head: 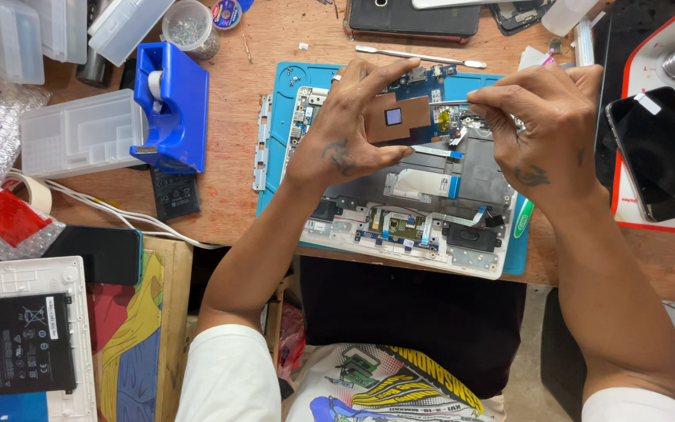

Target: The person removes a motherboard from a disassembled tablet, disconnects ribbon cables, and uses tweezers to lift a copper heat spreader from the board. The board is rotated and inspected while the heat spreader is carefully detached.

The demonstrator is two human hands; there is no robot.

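Left hand (345, 148): pinches brown copper-coloured heat plate (397, 117) by its edges, held above opened laptop chassis (400, 211). Right hand (544, 133): closed on thin metal tweezers (448, 101) (tips at plate). Plate likely light, stiff, bendable; edge grip best. Blue mat (275, 141) on tabletop (228, 180)

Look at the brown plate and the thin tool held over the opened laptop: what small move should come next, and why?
Probably ease the thin tool in the right hand under the edge of the brown plate. The left hand pinches the plate above the opened laptop, and the tool's tip already meets the plate's right edge.
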